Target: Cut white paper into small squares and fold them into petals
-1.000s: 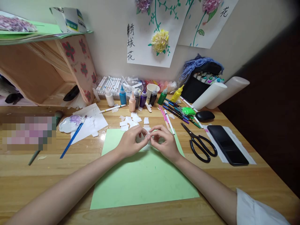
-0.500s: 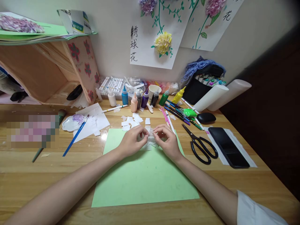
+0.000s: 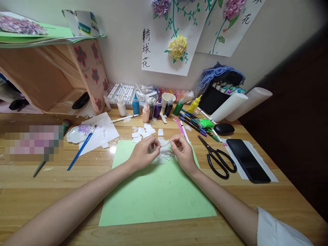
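Observation:
Over the far part of a light green sheet of paper (image 3: 157, 194), a thin white piece of paper (image 3: 165, 144) stretches between my hands. My left hand (image 3: 145, 152) pinches its left end between thumb and forefinger. The right end is pinched by my right hand (image 3: 183, 150) in the same way. Beneath and behind it, more white scraps lie on the green sheet, partly hidden by my fingers. Just beyond the sheet, several small cut white paper pieces (image 3: 150, 128) are scattered on the wooden table.
Black scissors (image 3: 220, 159) and a phone (image 3: 247, 160) lie to the right. At the left are a blue paintbrush (image 3: 82, 148) and a white palette (image 3: 77, 134). Several paint bottles (image 3: 135, 104) stand along the back, near pens (image 3: 193, 124) and a black mouse (image 3: 224, 128).
My hands have drawn slightly apart, the right one moving a little to the right. More of the white paper now shows between them.

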`<state>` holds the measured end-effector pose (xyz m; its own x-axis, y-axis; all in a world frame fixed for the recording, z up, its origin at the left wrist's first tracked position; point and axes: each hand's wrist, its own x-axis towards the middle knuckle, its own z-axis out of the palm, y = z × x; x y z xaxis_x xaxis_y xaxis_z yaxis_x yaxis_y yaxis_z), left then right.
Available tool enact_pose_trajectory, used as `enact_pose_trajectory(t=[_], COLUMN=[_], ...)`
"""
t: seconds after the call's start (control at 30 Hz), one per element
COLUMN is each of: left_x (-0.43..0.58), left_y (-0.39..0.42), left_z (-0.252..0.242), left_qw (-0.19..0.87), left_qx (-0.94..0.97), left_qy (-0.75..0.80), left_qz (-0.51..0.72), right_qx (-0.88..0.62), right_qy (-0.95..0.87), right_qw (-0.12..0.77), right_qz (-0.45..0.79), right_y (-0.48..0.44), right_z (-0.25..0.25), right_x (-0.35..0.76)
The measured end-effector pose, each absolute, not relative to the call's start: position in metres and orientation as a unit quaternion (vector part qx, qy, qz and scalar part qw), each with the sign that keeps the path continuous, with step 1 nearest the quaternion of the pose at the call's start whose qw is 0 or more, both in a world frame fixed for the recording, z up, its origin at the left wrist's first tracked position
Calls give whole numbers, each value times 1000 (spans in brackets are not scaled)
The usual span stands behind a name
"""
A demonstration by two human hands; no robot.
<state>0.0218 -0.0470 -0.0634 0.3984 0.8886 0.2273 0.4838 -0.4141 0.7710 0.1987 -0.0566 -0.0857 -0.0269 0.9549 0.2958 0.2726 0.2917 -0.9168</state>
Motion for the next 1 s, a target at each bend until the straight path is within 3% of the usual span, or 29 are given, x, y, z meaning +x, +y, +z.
enact_pose_trajectory(t=[0.47,0.73,1.0], left_x=[22,23,23], left_y=[-47,-52,-53], left_z=[-66,-68,-66], left_qw=[286,215,222], left_qx=[787,835,830], left_qy=[447,417,423], left_qz=[315,288,288], right_qx=[-469,-478,-474], right_qy=[-693,-723,-721], right_qw=[456,391,413], right_qz=[304,310,293], right_y=[-63,-67,-66], right_z=[-76,-71,-72], right_x=[196,193,193])
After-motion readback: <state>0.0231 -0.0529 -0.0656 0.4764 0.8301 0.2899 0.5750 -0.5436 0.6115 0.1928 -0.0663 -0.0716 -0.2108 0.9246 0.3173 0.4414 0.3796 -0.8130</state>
